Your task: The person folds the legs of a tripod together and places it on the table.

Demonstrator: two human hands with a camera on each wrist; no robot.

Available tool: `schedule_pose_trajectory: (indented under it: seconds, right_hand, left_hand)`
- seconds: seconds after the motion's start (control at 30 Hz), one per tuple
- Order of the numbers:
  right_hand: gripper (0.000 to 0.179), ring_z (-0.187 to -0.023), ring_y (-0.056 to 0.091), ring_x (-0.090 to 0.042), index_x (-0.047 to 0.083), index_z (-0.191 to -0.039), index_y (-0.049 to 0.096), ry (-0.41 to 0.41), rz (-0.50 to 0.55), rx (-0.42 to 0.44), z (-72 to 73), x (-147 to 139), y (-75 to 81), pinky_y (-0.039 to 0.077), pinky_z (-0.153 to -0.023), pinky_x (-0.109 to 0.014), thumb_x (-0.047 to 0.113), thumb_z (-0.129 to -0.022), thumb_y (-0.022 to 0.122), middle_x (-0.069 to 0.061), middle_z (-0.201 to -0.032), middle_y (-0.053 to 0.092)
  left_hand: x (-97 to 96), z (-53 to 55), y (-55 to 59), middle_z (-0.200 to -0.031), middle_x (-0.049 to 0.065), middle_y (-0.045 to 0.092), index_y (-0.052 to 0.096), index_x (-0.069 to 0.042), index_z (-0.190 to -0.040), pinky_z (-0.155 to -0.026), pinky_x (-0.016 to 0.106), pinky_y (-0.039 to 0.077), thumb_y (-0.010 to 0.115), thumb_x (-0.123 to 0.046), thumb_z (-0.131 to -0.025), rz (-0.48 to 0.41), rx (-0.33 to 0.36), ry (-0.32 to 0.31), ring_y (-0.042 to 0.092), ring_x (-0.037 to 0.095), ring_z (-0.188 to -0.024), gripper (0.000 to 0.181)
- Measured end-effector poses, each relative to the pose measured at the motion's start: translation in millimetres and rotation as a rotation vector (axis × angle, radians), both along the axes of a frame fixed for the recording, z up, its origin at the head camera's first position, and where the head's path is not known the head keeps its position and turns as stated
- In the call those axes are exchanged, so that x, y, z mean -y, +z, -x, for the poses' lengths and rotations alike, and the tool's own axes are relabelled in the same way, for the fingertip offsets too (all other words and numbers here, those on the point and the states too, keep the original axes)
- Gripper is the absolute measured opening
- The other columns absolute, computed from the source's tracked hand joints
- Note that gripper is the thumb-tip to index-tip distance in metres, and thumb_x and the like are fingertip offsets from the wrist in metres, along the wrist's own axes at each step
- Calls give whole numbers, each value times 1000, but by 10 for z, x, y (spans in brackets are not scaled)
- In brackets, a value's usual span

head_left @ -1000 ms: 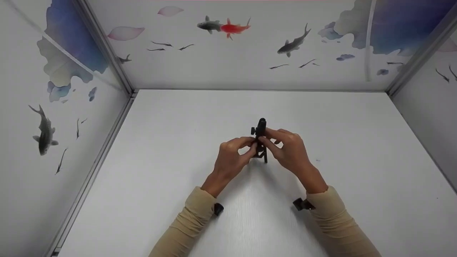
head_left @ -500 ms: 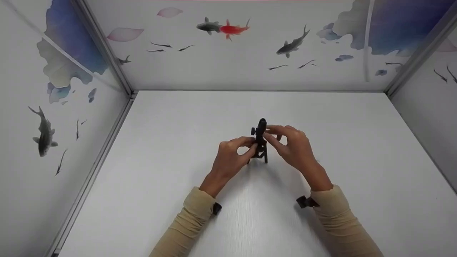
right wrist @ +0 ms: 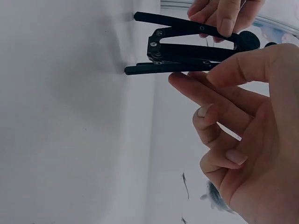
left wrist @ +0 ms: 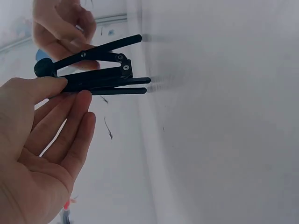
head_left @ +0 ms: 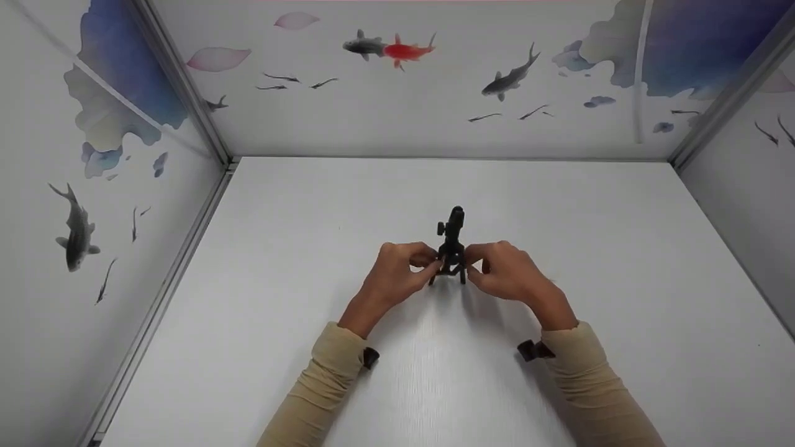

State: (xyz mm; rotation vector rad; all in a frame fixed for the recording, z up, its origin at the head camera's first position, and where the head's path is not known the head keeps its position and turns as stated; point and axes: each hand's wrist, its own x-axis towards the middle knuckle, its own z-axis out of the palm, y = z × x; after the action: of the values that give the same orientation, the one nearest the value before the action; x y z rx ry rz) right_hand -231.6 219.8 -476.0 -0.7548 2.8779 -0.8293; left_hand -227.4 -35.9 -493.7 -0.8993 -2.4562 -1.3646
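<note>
A small black tripod [head_left: 452, 243] stands upright between the two hands, its legs partly spread toward the white tabletop [head_left: 435, 379]. The left hand [head_left: 396, 273] pinches one leg between thumb and fingers; the right hand [head_left: 510, 271] pinches another. A small knob [head_left: 441, 228] juts out above the left fingertips. Beyond both hands, printed fish decorate the white back wall [head_left: 397, 118].

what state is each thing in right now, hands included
black tripod: upright, held by both hands
tripod legs: partly spread
side knob: sticking out; tight or loose, cannot tell
left hand: thumb and fingers pinching a leg
right hand: thumb and fingers pinching another leg
sleeves: wrinkled, down to the wrists
</note>
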Motion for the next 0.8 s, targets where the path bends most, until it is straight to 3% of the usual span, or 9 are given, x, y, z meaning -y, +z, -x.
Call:
schedule_pose_trajectory:
  seconds: [0.1,0.37,0.8]
  right_hand:
    - [27,-74,62,-11,19,-121,82,18,-13,42,6,24,-43,49,-62,-32,17,-97,71,2,-112,84]
    - [22,-74,64,-10,16,-121,83,42,-4,55,16,71,-94,49,-61,-29,18,-101,76,1,-107,84]
    - [20,-75,65,-10,17,-120,84,57,19,39,11,92,-121,49,-61,-27,15,-102,77,2,-103,84]
  left_hand:
    - [28,14,-10,-102,8,85,82,-2,-107,-82,36,67,80,-5,-97,19,46,-34,83,14,-91,11]
    - [65,46,-45,-106,8,85,82,-3,-109,-84,24,64,81,-2,-96,100,107,-61,83,14,-95,13]
    - [37,44,-65,-108,6,85,82,-5,-110,-89,28,65,82,-7,-95,108,98,-34,83,15,-98,15]
